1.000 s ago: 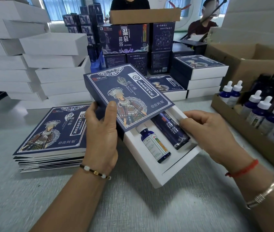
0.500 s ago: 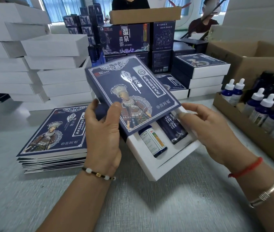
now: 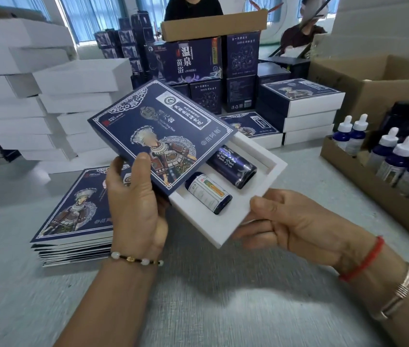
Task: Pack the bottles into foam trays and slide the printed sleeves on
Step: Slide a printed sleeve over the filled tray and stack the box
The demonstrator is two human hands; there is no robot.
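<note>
The left hand [image 3: 135, 206] grips the near corner of the printed sleeve [image 3: 160, 136], thumb flat on its printed face, fingers curled underneath and hidden. The right hand [image 3: 296, 224] holds the near end of the white foam tray [image 3: 226, 226], thumb on the top rim, fingers curled below. Both are lifted off the grey table [image 3: 198, 309], the tray about half inside the sleeve. Two bottles lie in its recesses: a labelled small bottle [image 3: 208, 194] and a dark blue bottle [image 3: 232, 165]; their upper ends are covered by the sleeve. Left lies a stack of flat sleeves [image 3: 73, 216]; right, a cardboard box [image 3: 363, 181] of dropper bottles [image 3: 396, 156], cut off at the frame edge.
</note>
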